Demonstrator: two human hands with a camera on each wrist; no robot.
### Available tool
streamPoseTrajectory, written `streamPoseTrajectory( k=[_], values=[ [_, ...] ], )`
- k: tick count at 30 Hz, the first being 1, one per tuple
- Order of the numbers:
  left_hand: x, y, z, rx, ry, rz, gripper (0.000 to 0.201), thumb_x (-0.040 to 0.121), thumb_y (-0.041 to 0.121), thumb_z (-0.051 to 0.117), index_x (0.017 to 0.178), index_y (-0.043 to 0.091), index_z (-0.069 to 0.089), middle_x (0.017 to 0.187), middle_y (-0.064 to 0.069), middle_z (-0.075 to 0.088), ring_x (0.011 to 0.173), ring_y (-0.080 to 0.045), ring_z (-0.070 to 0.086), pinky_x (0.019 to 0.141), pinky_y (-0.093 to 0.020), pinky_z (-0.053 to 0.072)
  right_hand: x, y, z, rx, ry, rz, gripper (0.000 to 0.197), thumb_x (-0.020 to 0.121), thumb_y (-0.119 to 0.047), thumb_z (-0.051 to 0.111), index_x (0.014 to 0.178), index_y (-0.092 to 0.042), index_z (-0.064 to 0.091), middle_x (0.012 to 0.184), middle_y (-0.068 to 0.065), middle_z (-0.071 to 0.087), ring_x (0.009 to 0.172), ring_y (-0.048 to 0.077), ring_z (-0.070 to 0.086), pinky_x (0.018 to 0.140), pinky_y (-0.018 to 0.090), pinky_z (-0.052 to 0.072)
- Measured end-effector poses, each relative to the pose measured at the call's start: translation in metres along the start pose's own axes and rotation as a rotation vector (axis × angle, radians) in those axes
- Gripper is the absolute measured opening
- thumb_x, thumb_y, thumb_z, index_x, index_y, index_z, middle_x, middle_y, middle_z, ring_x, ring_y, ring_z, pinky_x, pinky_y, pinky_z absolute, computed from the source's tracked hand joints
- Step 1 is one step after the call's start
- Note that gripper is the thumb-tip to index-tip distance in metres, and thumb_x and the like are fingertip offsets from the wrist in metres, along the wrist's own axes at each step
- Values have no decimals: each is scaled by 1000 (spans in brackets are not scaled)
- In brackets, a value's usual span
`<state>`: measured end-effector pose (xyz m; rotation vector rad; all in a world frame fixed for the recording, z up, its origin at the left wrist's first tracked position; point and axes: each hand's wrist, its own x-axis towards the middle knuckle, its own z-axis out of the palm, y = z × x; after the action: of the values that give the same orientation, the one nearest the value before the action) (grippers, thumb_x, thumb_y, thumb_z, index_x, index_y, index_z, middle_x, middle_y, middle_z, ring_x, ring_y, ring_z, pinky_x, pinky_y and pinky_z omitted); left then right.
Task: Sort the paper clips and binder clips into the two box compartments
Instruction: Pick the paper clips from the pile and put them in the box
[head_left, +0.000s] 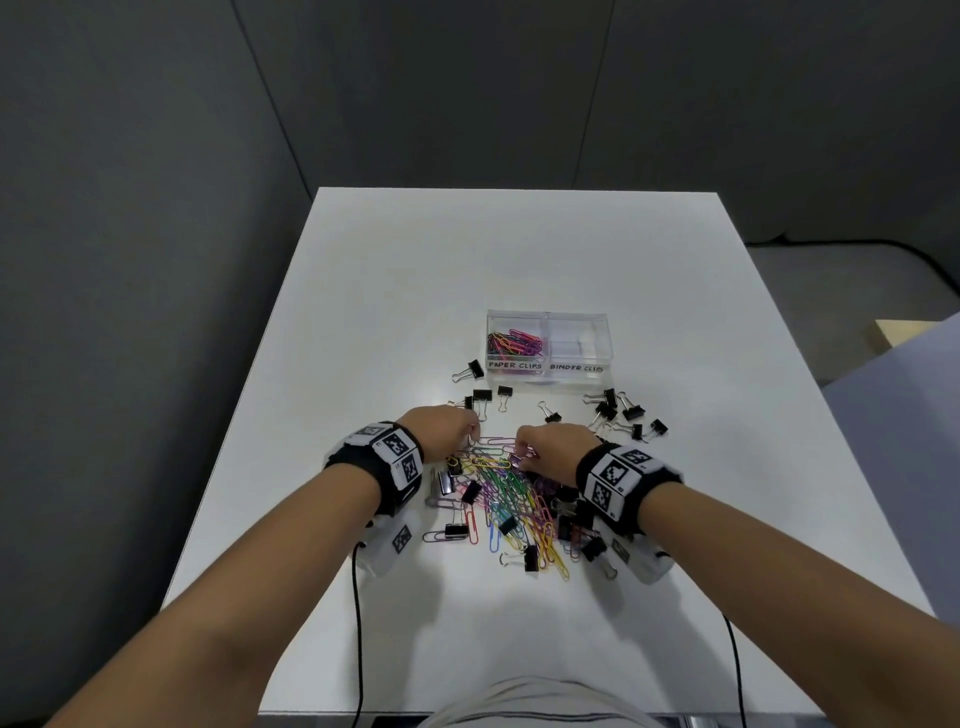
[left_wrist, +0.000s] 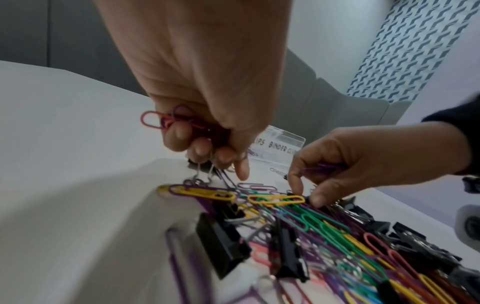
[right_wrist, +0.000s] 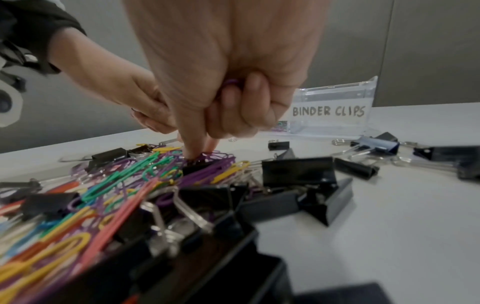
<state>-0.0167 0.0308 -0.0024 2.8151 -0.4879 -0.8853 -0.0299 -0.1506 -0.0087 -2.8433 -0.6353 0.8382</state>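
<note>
A heap of coloured paper clips (head_left: 511, 501) mixed with black binder clips (head_left: 457, 530) lies on the white table (head_left: 519, 249). Behind it stands the clear two-part box (head_left: 545, 313): the left part, marked PAPER CLIPS, holds coloured clips (head_left: 517, 343); nothing shows in the right part, marked BINDER CLIPS (right_wrist: 328, 111). My left hand (left_wrist: 221, 156) grips a bunch of pink and purple paper clips (left_wrist: 179, 121) in its curled fingers, with one finger reaching down to the heap's far edge. My right hand (right_wrist: 200, 148) keeps purple clips (left_wrist: 322, 168) in its curled fingers while thumb and forefinger pinch into the heap.
More binder clips lie loose right of the heap (head_left: 623, 413) and in front of the box's left end (head_left: 480, 395). Black cables (head_left: 357, 597) run from both wrists over the near table edge. Grey walls stand behind the table.
</note>
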Motion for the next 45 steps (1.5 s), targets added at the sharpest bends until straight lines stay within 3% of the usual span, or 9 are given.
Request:
streamPoseTrajectory(
  k=[5, 11, 15, 19, 24, 29, 36, 41, 45],
  values=[
    [5, 12, 9, 108, -25, 87, 30, 91, 40, 53, 111, 17, 57, 110, -4, 64, 104, -22, 59, 82, -32, 44, -1, 5, 0, 16, 9, 12, 26, 95, -30, 49, 111, -11, 55, 111, 10, 65, 102, 27, 59, 81, 34, 46],
    [14, 17, 5, 77, 29, 153, 16, 93, 30, 51, 95, 15, 56, 102, -4, 58, 96, -23, 58, 77, -32, 44, -2, 20, -15, 79, 2, 18, 27, 100, -27, 35, 113, -6, 47, 89, 6, 61, 81, 24, 54, 70, 30, 39],
    [21, 13, -9, 19, 30, 132, 14, 96, 29, 47, 89, 17, 47, 87, 2, 51, 82, -15, 47, 70, -27, 35, 8, 38, -34, 185, 3, 84, 16, 101, -27, 32, 95, -13, 39, 74, -3, 48, 62, 12, 43, 57, 22, 36],
    [28, 9, -28, 23, 12, 147, 16, 98, 25, 45, 102, 14, 55, 91, 1, 56, 82, -14, 48, 73, -26, 38, 21, 47, -63, 289, 25, 123, 15, 100, -23, 35, 98, -11, 44, 74, -4, 54, 55, 6, 41, 51, 18, 33],
    [39, -1, -54, -14, 72, 164, 27, 100, 22, 39, 114, 8, 58, 113, -11, 64, 99, -27, 59, 81, -32, 45, 50, 47, -93, 246, 185, 120, 24, 98, -19, 39, 113, -7, 53, 96, 7, 62, 71, 16, 53, 67, 25, 42],
    [53, -15, -82, -68, 178, 132, 27, 99, 18, 40, 115, 9, 59, 112, -13, 64, 100, -29, 59, 86, -37, 46, 83, 38, -97, 231, 284, 143, 23, 94, -9, 41, 111, -6, 56, 112, 15, 64, 95, 29, 60, 85, 37, 50],
    [71, -22, -103, -102, 247, 116, 26, 97, 15, 46, 115, 7, 62, 108, -15, 64, 100, -29, 58, 85, -31, 43, 92, 28, -89, 375, 271, 20, 38, 94, -9, 46, 132, -11, 45, 128, 14, 58, 113, 28, 57, 97, 38, 47],
    [88, -7, -111, -88, 255, 139, 25, 96, 11, 46, 114, 4, 62, 112, -15, 62, 104, -28, 57, 88, -32, 43, 67, 45, -78, 348, 447, -10, 18, 93, -9, 44, 104, -10, 58, 97, 5, 62, 86, 21, 57, 74, 29, 45],
    [103, 15, -105, 13, 177, 183, 26, 94, 10, 48, 117, 7, 60, 119, -13, 59, 110, -27, 56, 91, -33, 43, 42, 53, -54, 256, 280, -134, 16, 92, -10, 49, 100, -9, 63, 99, 6, 65, 81, 11, 50, 71, 17, 42]
  ],
)
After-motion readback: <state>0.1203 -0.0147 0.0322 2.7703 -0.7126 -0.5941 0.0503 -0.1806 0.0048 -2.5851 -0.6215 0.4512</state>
